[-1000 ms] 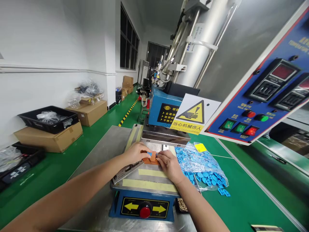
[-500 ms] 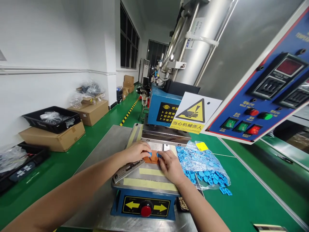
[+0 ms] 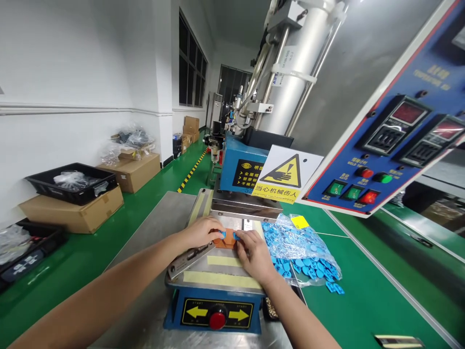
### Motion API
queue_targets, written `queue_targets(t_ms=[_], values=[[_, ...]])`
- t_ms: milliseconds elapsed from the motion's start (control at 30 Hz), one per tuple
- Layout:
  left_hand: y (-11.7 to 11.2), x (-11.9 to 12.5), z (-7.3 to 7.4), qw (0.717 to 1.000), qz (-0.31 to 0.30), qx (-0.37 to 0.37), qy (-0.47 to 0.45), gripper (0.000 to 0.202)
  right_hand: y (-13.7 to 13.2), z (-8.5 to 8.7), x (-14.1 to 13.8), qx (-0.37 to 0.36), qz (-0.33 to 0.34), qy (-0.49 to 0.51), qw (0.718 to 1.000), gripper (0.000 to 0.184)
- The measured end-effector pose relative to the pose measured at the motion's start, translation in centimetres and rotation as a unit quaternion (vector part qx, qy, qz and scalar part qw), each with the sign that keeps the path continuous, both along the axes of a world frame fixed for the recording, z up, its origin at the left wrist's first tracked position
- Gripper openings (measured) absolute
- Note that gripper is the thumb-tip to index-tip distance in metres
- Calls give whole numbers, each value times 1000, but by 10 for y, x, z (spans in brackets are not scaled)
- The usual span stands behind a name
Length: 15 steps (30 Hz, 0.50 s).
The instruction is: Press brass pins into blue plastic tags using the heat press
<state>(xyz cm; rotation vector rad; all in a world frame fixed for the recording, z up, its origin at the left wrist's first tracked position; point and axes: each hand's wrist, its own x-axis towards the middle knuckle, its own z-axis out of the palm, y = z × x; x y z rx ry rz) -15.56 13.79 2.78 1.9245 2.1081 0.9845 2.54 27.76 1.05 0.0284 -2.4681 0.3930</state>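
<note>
My left hand (image 3: 202, 232) and my right hand (image 3: 253, 253) meet over an orange fixture block (image 3: 225, 241) on the steel plate (image 3: 221, 266) of a blue press machine (image 3: 247, 169). The left fingers pinch a small blue plastic piece (image 3: 223, 235) on the block. Right beside it, the right fingers pinch a second blue piece (image 3: 236, 237). Both hands sit just in front of the press head (image 3: 247, 208).
A clear bag of several blue plastic pieces (image 3: 301, 247) lies right of the plate on the green bench. A red button (image 3: 217, 320) sits on the machine's front. A tilted blue control panel (image 3: 392, 155) hangs at right. Cardboard boxes (image 3: 72, 213) and black trays line the left wall.
The two blue pieces are now slightly apart under my fingertips; a second ago they sat together. The hands have stayed on the orange block. The view has shifted a little.
</note>
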Motion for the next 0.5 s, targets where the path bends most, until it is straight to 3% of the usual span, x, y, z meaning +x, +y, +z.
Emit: queue_targets(t_ms=[233,500], values=[[-2,-2,-2,997,24,-10,-78,32,3,-1,-1,-23,8,22,999,30],[-2,-3,-4,998,-9,20,-53,20,7,-7,-8,-32,0,38,999,23]])
